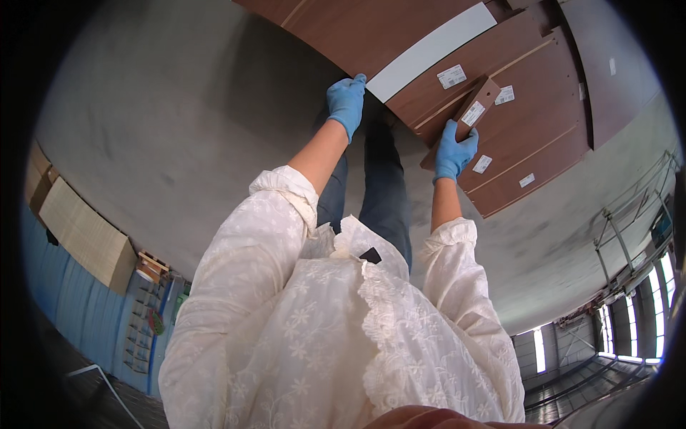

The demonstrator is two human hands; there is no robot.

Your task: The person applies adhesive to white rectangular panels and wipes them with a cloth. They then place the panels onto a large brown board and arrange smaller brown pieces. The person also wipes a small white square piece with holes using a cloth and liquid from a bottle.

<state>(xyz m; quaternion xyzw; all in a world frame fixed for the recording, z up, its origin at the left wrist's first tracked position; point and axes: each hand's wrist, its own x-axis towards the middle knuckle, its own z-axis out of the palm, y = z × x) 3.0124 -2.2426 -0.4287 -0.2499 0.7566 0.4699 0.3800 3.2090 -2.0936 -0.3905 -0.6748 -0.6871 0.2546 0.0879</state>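
Observation:
My left hand point(346, 104), in a blue glove, is closed at the near end of a long white strip point(432, 51). That strip lies along the edge of a large brown panel point(357, 32), and the fingertips reach the corner where the two meet. In my blue-gloved right hand point(455, 151) is a narrow brown board point(489, 93) with a white label, tilted over the stack. My thumb and fingers wrap its near part. Beneath it lie brown panels point(550, 118) bearing several white labels.
Another brown panel point(607, 64) lies at the far right. Grey floor point(157, 129) spreads to the left. Metal railings point(622, 236) stand at the right. At the left are a pale stacked block point(86, 229), a blue wall point(78, 300) and a wire rack point(143, 329).

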